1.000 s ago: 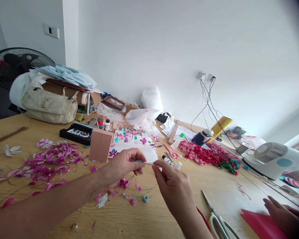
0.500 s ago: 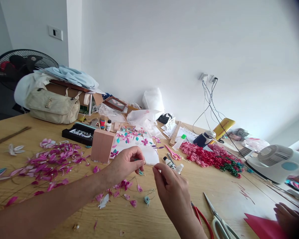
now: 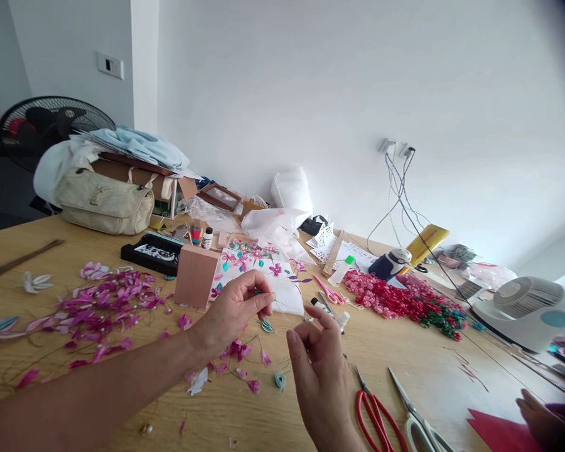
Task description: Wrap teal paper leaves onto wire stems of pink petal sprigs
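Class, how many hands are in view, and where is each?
3: the left hand near centre, the right hand lower centre, another person's hand by the red sheet, lower right; others may be hidden.

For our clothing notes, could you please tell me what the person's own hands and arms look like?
Both are bare. The left hand and left forearm show no glove, sleeve, watch or bracelet up to the picture's edge. The right hand is likewise ungloved, with no cuff showing. I see no rings or markings.
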